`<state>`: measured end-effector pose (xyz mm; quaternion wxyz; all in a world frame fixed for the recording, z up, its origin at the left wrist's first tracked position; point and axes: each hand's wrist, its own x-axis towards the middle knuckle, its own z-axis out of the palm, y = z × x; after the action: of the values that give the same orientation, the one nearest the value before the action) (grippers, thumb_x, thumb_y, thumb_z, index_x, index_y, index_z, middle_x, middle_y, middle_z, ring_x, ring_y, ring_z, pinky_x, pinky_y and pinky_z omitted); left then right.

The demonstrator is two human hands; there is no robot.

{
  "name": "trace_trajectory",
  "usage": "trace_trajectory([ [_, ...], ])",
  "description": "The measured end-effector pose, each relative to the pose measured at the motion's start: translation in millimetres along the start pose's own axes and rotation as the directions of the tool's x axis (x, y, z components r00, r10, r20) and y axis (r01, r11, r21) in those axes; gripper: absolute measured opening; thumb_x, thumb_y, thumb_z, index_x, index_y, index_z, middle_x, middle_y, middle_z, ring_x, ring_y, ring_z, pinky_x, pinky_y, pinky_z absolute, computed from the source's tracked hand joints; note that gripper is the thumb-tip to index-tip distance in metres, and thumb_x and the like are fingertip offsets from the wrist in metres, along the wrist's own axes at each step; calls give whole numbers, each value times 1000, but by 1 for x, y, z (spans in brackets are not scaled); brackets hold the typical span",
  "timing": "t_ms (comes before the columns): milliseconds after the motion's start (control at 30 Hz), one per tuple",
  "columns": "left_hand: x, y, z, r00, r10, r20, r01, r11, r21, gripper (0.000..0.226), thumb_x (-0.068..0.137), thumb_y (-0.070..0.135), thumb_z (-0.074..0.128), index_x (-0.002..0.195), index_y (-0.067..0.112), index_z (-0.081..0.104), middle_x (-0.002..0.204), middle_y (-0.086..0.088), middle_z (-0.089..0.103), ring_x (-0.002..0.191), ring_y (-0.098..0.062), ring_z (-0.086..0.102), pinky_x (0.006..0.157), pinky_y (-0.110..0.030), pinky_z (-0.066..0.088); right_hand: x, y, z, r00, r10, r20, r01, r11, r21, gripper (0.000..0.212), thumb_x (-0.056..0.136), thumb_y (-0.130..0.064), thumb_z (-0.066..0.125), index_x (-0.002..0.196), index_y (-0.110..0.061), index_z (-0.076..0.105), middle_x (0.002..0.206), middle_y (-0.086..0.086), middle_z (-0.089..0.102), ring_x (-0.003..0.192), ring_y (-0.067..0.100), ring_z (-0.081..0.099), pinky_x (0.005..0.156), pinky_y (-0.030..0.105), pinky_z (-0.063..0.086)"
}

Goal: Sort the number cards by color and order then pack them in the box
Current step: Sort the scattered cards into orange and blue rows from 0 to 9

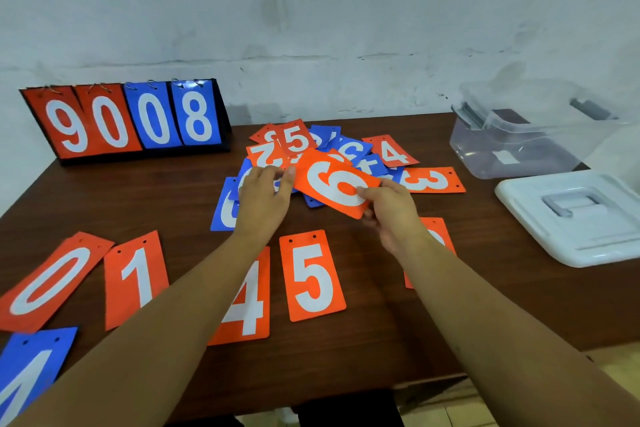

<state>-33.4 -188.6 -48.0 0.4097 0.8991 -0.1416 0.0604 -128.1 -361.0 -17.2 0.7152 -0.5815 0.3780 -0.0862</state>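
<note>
You're mid-sort on the orange run: right hand (391, 211) pinching the orange 6 card (332, 180) just above the pile (349, 149), left hand (263, 198) touching its far end, grip unclear, so lay it beside the orange 5 card (311, 276) below your wrists.

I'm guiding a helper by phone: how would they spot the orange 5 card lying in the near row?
Start at the brown table and find the row of orange cards along its near side, below the jumbled pile. The orange 5 card lies there, just right of the orange 4. Unlike the pile's other 5, it lies alone, with nothing overlapping it.
</note>
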Motion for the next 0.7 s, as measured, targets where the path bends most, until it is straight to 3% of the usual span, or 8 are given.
trace_trajectory([
  [67,-10,14,-10,976,-130,176,173,950,-261,46,98,53,46,125,18,60,116,8,60,109,-10,55,91,-29,44,-9,6,10,995,11,102,-19,997,75,35,87,-19,72,117,-12,56,102,8,68,71,14,62,62,26,52],
  [133,-16,15,-15,945,-119,306,252,861,-443,37,96,44,56,125,22,62,118,10,66,111,-10,63,92,-29,51,-13,12,25,983,-25,181,25,1000,4,29,87,-22,72,113,-15,62,100,8,71,71,13,63,62,27,53],
  [267,-12,-9,-30,945,-211,250,323,726,-607,31,96,25,64,126,19,64,121,1,71,108,-16,69,96,-42,55,-18,15,55,959,-123,255,180,960,-215,16,92,-30,66,102,-16,66,92,3,71,65,10,62,59,24,52],
  [333,-4,-26,-46,923,-312,226,385,733,-560,38,94,27,65,131,20,59,124,1,68,108,-17,68,95,-44,55,-10,15,63,948,-217,234,292,887,-358,15,95,-32,60,97,-17,63,90,1,69,69,9,63,60,22,50],
  [467,3,-58,-73,881,-438,176,470,775,-423,40,94,28,65,131,21,55,130,-2,62,113,-23,64,96,-49,54,20,13,74,860,-435,268,485,533,-693,22,95,-27,60,116,-18,60,112,0,65,99,13,62,83,28,51],
  [600,5,-66,-83,875,-456,161,483,799,-358,39,94,30,64,131,21,55,130,-1,62,113,-22,63,95,-45,54,48,5,85,766,-525,371,463,50,-885,51,93,-33,60,139,-15,47,143,9,47,134,27,41,112,41,33],
  [633,6,-68,-82,880,-447,162,475,807,-352,38,94,31,64,130,21,56,129,-1,63,113,-21,63,95,-44,54,57,5,88,773,-500,389,433,-31,-901,58,93,-38,60,143,-15,42,146,10,43,138,29,36,115,43,28],
  [700,8,-72,-80,887,-431,165,462,818,-343,34,94,32,64,126,22,58,128,0,64,110,-19,64,92,-42,55,69,6,91,822,-419,385,399,-58,-915,67,91,-46,60,145,-16,37,147,11,43,138,32,36,115,48,28],
])
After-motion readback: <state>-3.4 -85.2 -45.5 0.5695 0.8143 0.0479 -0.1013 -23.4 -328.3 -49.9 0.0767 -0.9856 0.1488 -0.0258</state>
